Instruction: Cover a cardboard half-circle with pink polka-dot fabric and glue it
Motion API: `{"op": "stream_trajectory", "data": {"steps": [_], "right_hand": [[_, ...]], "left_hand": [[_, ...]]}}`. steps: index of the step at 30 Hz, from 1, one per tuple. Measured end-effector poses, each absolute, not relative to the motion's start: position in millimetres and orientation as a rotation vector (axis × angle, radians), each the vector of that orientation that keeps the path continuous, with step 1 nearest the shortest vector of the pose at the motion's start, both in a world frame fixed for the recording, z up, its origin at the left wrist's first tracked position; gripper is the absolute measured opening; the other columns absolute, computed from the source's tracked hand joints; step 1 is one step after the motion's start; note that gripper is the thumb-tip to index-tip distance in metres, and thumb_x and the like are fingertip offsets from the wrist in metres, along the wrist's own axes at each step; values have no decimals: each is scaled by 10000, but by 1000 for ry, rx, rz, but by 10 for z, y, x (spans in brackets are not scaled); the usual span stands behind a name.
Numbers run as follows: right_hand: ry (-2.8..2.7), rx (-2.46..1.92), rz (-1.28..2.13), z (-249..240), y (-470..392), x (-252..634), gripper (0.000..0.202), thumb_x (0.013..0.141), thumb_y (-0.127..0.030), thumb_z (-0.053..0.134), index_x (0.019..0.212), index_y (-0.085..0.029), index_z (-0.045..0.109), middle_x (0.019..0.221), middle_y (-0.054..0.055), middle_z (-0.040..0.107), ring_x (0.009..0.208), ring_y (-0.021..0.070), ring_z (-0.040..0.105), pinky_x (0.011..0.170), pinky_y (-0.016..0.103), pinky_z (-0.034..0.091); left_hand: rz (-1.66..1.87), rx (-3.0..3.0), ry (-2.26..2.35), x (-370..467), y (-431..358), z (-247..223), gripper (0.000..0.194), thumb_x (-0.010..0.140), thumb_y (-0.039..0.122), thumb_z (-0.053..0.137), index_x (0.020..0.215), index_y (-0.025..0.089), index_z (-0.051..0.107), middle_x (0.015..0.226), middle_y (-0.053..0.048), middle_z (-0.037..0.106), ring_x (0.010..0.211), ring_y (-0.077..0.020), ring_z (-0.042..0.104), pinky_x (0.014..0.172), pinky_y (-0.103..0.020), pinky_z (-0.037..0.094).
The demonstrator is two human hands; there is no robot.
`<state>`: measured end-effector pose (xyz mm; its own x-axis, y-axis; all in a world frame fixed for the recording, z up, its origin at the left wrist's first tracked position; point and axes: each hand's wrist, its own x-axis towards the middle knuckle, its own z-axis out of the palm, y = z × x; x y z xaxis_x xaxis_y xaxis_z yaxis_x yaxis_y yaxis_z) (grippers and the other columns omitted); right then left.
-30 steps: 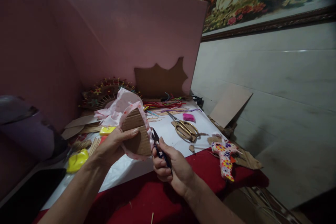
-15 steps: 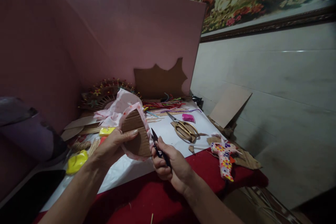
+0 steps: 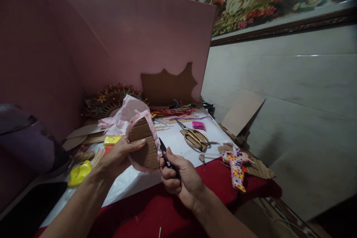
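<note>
My left hand (image 3: pixel 120 154) grips a corrugated cardboard piece (image 3: pixel 145 152), thumb across its brown face. Pink-and-white spotted fabric is folded over the edge of this piece and runs round it as a border. In my right hand (image 3: pixel 178 178) is a pair of black thread snips (image 3: pixel 163 145), blades pointing up beside the right edge of the fabric border. Whether the blades touch the fabric I cannot tell. Behind the cardboard lies a crumpled sheet of pale pink fabric (image 3: pixel 117 117).
Gold-handled scissors (image 3: pixel 194 139) and a magenta packet (image 3: pixel 199 125) lie on the white sheet (image 3: pixel 178 145). A flower-patterned glue gun (image 3: pixel 236 167) rests at the right on the red cloth (image 3: pixel 206 182). Yellow packs (image 3: pixel 80 173) sit left; a jagged cardboard cutout (image 3: pixel 169 86) leans behind.
The snips' blades have come closer together and sit nearer the fabric border. My left hand keeps its hold on the cardboard piece. The whole view has shifted slightly.
</note>
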<state>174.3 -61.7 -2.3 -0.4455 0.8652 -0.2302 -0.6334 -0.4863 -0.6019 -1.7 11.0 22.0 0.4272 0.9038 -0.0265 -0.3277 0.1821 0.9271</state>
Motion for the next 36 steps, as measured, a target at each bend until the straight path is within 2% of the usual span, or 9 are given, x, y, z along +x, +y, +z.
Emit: {"op": "stream_trajectory", "data": {"steps": [5,11,22,36], "right_hand": [[-491,-625,1997,-32,-641,1722,356,839,-496,563,766,-152,506,469,-110,289,343,6,135,344,142,36],[-567,-622,2108,52,-617,1796,408,848,-553,511,788,-149,514,481,-100,304,352,4,146,342,134,44],[-680,-697,2006,22,-610,1795,421,790,-565,587,767,-151,513,468,-104,319,359,-1,138,346,131,51],[-696,-692,1969,-56,-586,1789,438,801,-594,546,782,-159,502,478,-104,316,354,2,145,337,140,50]], "left_hand": [[988,1047,700,-16,105,217,255,654,154,759,902,129,708,855,-87,732,740,-206,666,723,-312,548],[973,1074,684,-13,74,256,271,658,143,751,923,127,704,880,-102,731,765,-219,666,729,-325,550],[976,1095,692,37,44,304,231,646,172,762,857,96,708,810,-113,730,709,-211,667,719,-309,544],[933,1077,604,27,80,216,257,704,105,707,956,156,697,907,-68,720,772,-197,660,725,-309,550]]}}
